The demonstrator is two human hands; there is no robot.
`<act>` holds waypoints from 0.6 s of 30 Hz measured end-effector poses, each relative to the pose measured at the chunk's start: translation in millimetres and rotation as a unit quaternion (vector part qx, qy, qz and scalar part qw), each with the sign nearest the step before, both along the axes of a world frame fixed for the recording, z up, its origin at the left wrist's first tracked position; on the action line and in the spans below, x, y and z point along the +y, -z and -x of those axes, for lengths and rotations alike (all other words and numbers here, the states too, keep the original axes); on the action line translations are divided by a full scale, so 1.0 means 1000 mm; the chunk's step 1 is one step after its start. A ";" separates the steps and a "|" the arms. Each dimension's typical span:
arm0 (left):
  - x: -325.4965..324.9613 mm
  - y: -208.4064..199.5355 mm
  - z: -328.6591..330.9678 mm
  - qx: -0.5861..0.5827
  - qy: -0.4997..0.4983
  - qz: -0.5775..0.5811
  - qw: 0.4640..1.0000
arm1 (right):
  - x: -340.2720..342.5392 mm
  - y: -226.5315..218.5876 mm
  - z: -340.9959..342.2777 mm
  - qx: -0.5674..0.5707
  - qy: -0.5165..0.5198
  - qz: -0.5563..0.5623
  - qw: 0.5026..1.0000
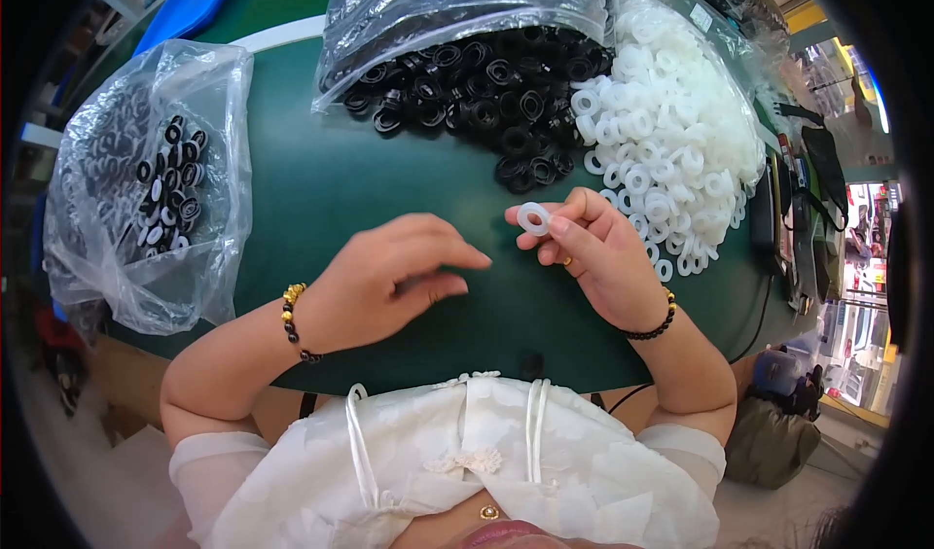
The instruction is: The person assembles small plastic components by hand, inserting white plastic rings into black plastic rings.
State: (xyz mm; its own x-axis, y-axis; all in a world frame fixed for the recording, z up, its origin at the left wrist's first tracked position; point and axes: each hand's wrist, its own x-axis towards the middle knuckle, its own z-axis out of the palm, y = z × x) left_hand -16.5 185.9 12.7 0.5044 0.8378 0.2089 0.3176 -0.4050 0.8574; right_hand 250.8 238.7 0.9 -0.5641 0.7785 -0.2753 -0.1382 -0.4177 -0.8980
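Note:
Between the thumb and fingers of my right hand [608,252] is a translucent white ring [533,219], held upright so its hole shows. My left hand [389,272] hovers over the green table [467,325], thumb and fingers apart with nothing between them. Just beyond my right hand spreads a heap of the same white rings [671,131]. To its left lies a pile of black ring-shaped parts [486,87], partly under a clear plastic bag [457,4]. Some of the black parts are hidden by the bag.
Another clear plastic bag [219,189] lies at the left, with black parts showing white inside [170,184]. Dark straps and cases [812,179] stand along the right table edge. A blue sheet-like object [195,4] is at the far left.

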 end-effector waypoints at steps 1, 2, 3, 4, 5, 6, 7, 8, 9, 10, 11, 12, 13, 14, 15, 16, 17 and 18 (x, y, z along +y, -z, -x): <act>-0.004 0.002 -0.005 -0.008 0.041 -0.018 0.999 | -0.003 0.001 0.002 -0.011 -0.009 -0.029 0.999; -0.009 0.006 -0.012 -0.009 0.070 -0.060 0.996 | -0.007 0.003 0.005 -0.012 -0.005 -0.021 1.000; -0.015 0.002 -0.015 0.046 0.111 -0.085 0.989 | -0.012 0.005 0.008 -0.005 -0.015 -0.038 0.999; -0.019 -0.003 -0.019 0.100 0.151 -0.114 0.977 | -0.014 0.007 0.011 0.002 -0.026 -0.059 0.998; -0.024 0.006 -0.024 0.135 0.182 -0.179 0.957 | -0.016 0.007 0.011 -0.009 -0.029 -0.079 0.996; -0.026 0.005 -0.029 0.132 0.186 -0.176 0.958 | -0.016 0.007 0.009 -0.010 -0.026 -0.076 0.997; -0.027 0.004 -0.033 0.168 0.197 -0.194 0.946 | -0.014 0.006 0.009 -0.014 -0.029 -0.085 0.996; -0.028 0.003 -0.037 0.203 0.208 -0.212 0.933 | -0.012 0.006 0.009 -0.017 -0.032 -0.094 0.995; -0.030 0.006 -0.043 0.209 0.195 -0.230 0.930 | -0.011 0.007 0.008 -0.021 -0.029 -0.087 0.996; -0.033 0.010 -0.048 0.209 0.195 -0.229 0.930 | -0.009 0.006 0.008 -0.021 -0.028 -0.085 0.996; -0.037 0.014 -0.053 0.214 0.183 -0.259 0.924 | -0.007 0.005 0.008 -0.016 -0.014 -0.069 0.997; -0.040 0.018 -0.057 0.219 0.171 -0.290 0.916 | -0.006 0.005 0.008 -0.012 0.000 -0.052 0.999; -0.041 0.020 -0.061 0.210 0.149 -0.302 0.918 | -0.006 0.007 0.006 0.002 -0.002 -0.051 0.999; -0.041 0.023 -0.061 0.211 0.148 -0.302 0.918 | -0.007 0.006 0.006 0.003 -0.004 -0.051 0.999; -0.039 0.025 -0.060 0.198 0.154 -0.279 0.927 | -0.008 0.005 0.005 -0.004 -0.010 -0.067 0.998; -0.038 0.027 -0.059 0.185 0.160 -0.256 0.935 | -0.009 0.004 0.006 -0.011 -0.015 -0.082 0.996; -0.037 0.027 -0.058 0.186 0.161 -0.256 0.935 | -0.009 0.004 0.005 -0.009 -0.014 -0.083 0.996; -0.035 0.027 -0.058 0.172 0.155 -0.256 0.938 | -0.008 0.004 0.004 -0.017 -0.020 -0.094 0.995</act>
State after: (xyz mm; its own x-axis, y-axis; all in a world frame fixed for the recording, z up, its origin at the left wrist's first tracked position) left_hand 41.1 150.8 -14.0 0.8188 0.4739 0.3240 0.3391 -0.8547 0.3931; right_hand 246.7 230.9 -2.7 -0.5892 0.7948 -0.1456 -0.0929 -0.2456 -0.9649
